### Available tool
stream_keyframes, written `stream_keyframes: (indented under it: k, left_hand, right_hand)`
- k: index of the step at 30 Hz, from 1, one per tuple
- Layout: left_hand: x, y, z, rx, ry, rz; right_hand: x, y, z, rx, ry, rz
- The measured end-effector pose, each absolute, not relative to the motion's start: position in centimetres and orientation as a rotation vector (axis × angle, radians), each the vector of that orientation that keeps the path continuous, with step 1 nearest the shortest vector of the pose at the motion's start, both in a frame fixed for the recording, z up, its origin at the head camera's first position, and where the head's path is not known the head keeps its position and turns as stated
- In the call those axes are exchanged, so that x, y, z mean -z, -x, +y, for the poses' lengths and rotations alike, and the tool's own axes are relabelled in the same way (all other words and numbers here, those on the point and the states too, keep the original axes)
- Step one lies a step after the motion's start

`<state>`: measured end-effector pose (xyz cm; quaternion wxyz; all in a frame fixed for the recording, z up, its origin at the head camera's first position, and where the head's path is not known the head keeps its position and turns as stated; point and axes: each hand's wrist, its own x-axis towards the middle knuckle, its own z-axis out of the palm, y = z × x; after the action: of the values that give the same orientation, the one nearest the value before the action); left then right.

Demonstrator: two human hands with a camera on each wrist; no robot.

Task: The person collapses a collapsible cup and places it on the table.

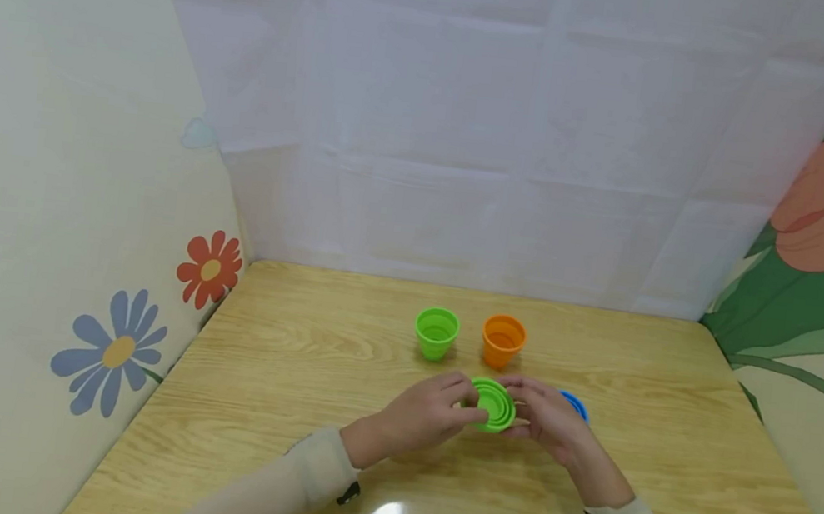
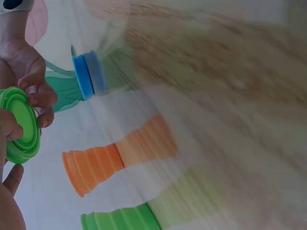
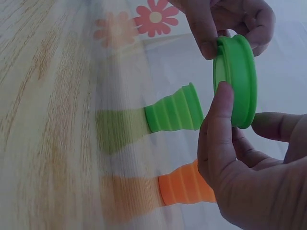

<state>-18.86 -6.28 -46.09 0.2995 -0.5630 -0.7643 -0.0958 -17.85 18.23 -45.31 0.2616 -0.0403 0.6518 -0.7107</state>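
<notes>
Both hands hold a collapsible green cup (image 1: 494, 406), folded down into a flat ring with concentric steps, above the wooden table. My left hand (image 1: 432, 410) pinches its left rim between thumb and fingers. On the opposite side, my right hand (image 1: 553, 421) grips the rim, with fingertips and thumb around the edge in the right wrist view. Behind them stand an extended green cup (image 1: 435, 343) and, to its right, an extended orange cup (image 1: 502, 350). A blue cup (image 2: 83, 77), folded flat, lies just beyond the right hand, which partly hides it in the head view.
The wooden table (image 1: 315, 322) has a glossy surface that mirrors the cups. A white cloth (image 1: 421, 166) hangs along its back edge. Flower-patterned cloths stand at the left (image 1: 47, 210) and right (image 1: 819, 333) sides.
</notes>
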Motion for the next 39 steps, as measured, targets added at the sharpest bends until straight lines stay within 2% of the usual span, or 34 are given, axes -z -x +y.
stream_keyframes:
  k: [10, 15, 27, 39]
  left_hand:
    - [46.5, 19.0, -6.6, 0.281, 1.513, -2.032]
    - [46.6, 19.1, -6.9, 0.407, 1.438, -2.172]
    - [46.2, 19.0, -6.7, 1.310, 0.805, -2.930]
    - [47.5, 19.3, -4.7, 2.131, 0.484, -2.774]
  right_hand:
    - [45.5, 17.8, 18.1, 1.922, 0.148, 1.794]
    - [45.7, 17.7, 17.9, 1.944, 0.089, 1.888]
    - [46.4, 18.0, 18.0, 1.965, -0.063, 1.998]
    - [46.7, 18.1, 17.9, 1.942, -0.065, 2.023]
